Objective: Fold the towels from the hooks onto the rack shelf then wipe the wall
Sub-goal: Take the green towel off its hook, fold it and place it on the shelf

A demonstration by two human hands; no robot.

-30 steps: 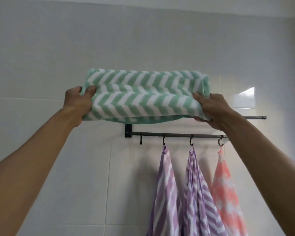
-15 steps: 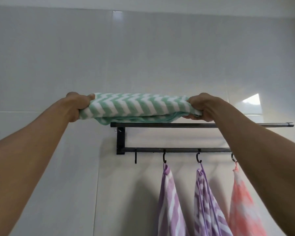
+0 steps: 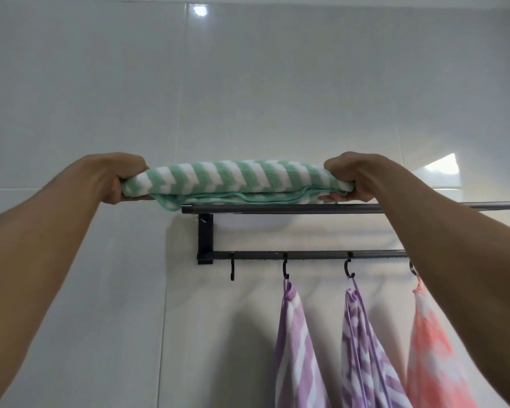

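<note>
A folded green-and-white zigzag towel (image 3: 233, 181) lies flat at the level of the black rack shelf (image 3: 277, 208), its left end sticking out past the shelf's left end. My left hand (image 3: 115, 178) grips the towel's left end and my right hand (image 3: 357, 178) grips its right end, fingers curled under it. Below, two purple striped towels (image 3: 295, 348) (image 3: 362, 348) and a pink-and-white towel (image 3: 430, 348) hang from hooks on the lower bar (image 3: 306, 255).
One bare hook (image 3: 232, 269) hangs at the left of the lower bar. The white tiled wall (image 3: 248, 83) fills the view behind and above the rack. My right forearm covers the right part of both bars.
The towel has gone from raised in front of the rack, top face showing, down and forward to the shelf's level, now seen edge-on. Both hands kept their grip.
</note>
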